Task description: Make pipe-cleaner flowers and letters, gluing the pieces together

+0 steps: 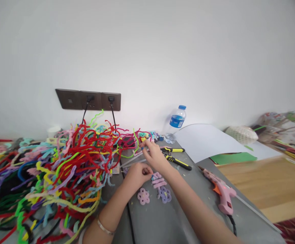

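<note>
My left hand [138, 174] is curled low over the grey table, thumb and fingertips pinched together; whatever they hold is too small to make out. Just right of its fingertips lie short pink and lilac chenille pieces [159, 182]. A pink chenille flower [143, 196] and a purple chenille flower [164, 195] rest below them. Farther forward, my right hand [154, 156] reaches to a cluster of small coloured pieces [144, 137] by the wall. Its fingers are drawn together at a yellow bit there, and their grip is partly hidden.
A large tangle of chenille stems [86, 159] covers the left side. Yellow-black pliers [178, 162] lie right of my hands, with a water bottle [177, 122] behind. A pink glue gun [223, 195], white paper [208, 142] and green paper [234, 158] are at right.
</note>
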Demonstrator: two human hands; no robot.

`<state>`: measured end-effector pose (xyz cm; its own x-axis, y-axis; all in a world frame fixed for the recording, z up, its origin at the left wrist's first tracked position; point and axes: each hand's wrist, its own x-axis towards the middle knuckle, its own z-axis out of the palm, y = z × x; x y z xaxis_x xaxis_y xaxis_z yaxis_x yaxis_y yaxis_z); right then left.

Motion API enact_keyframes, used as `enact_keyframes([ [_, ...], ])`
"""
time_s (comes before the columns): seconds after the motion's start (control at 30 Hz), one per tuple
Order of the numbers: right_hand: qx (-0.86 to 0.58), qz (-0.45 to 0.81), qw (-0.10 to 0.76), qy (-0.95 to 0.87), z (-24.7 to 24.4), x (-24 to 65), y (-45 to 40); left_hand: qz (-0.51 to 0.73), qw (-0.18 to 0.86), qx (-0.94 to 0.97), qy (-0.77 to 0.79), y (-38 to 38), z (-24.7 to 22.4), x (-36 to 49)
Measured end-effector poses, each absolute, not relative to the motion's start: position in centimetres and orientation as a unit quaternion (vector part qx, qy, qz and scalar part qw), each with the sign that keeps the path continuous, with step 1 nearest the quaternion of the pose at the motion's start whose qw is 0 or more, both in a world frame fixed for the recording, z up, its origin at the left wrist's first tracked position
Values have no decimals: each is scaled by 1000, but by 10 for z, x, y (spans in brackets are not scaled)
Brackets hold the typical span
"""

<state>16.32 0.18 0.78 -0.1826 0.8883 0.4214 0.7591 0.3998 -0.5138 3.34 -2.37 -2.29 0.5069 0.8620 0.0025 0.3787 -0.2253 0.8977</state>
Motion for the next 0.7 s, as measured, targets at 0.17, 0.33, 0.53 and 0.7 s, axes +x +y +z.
enact_keyframes([
  [0.17, -535, 107, 350, -762, 4, 172, 0, 264, 463, 737, 416, -24, -22, 32],
  [0.33, -514, 123, 321, -786, 4, 169, 2, 261, 459, 735, 426, -23, -22, 33],
  [0.53, -500, 130, 267, -813, -2, 153, 25, 257, 456, 733, 434, -22, -24, 34],
  [0.7, -508, 125, 247, -816, -5, 149, 30, 256, 460, 733, 431, -23, -24, 34],
])
